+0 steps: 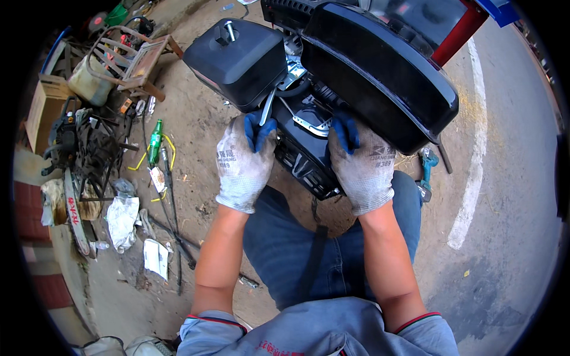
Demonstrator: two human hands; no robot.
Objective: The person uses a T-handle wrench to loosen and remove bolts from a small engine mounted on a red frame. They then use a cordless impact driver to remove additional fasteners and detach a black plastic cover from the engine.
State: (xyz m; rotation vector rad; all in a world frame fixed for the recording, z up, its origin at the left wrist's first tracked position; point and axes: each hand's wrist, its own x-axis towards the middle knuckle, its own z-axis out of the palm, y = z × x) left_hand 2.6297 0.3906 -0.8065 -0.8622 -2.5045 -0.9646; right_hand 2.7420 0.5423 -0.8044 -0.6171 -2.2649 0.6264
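A small engine with black covers (306,157) stands between my knees. My left hand (246,148), in a grey glove with blue fingers, is closed around the lower end of a flat silver metal bar (268,107), perhaps a wrench, which points up beside the boxy black air filter cover (237,59). My right hand (361,151), gloved alike, has its fingers curled at the engine's right side, under the large black fuel tank (380,77). What its fingertips grip, if anything, is hidden. A silver slotted bracket (312,123) lies across the engine between both hands.
On the ground at left lie a green bottle (155,141), a chainsaw (65,148), white crumpled plastic (123,222) and long dark rods. A wooden chair (139,62) stands at far left. A teal power tool (427,169) is by my right knee. A red post (457,32) rises behind the tank.
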